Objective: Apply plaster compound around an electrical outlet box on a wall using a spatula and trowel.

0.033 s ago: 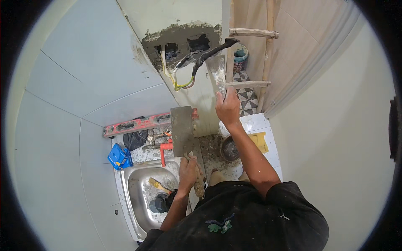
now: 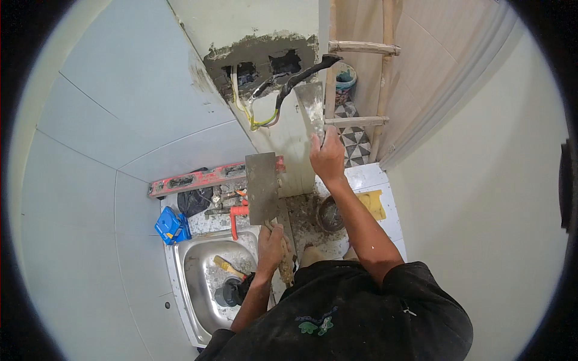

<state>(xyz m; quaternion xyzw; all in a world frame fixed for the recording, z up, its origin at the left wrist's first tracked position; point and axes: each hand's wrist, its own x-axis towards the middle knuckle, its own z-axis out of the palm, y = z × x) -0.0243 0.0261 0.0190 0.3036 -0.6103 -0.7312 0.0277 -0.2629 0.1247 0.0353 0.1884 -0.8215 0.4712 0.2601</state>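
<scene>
My left hand is closed round the handle of a plastering trowel, its flat rectangular grey blade pointing away from me. My right hand grips a wide putty knife, whose smeared blade is raised beside the wall corner. Whether that blade touches the wall I cannot tell. Beyond it is a patch of grey mortar round two dark square openings in the wall. From there hang yellow-green wires and a black taped cable, which crosses just above the putty knife.
At left are a steel sink with a brush in it, a blue packet and a red spirit level. A round bowl stands below my right forearm. A wooden ladder and a bucket are at far right.
</scene>
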